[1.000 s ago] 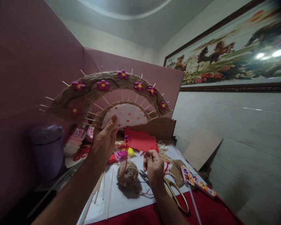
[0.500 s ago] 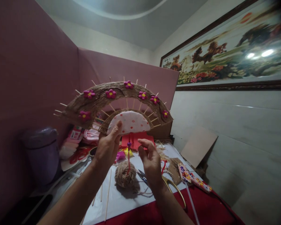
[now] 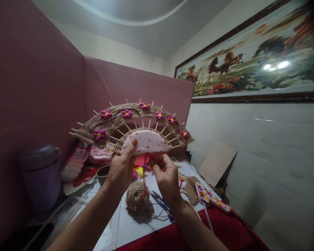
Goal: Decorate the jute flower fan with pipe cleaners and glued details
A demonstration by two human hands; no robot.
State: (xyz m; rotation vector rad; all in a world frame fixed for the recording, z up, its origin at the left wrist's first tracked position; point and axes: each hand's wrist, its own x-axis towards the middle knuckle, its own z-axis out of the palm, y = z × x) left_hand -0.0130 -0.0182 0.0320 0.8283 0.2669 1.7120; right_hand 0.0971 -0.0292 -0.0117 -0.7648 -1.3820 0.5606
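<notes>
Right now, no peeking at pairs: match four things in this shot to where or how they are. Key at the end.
Column one
1. fan
2. twine ball
3. scissors
4. framed picture

Column two
A. partly hidden by the right forearm
B. high on the right-side wall
C. gripped by the left hand
D. round and brown, on the white sheet

Pairs: 1-C, 2-D, 3-A, 4-B

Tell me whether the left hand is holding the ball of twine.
No, the left hand holds the flower-trimmed fan, while the ball of twine sits on the white surface.
</notes>
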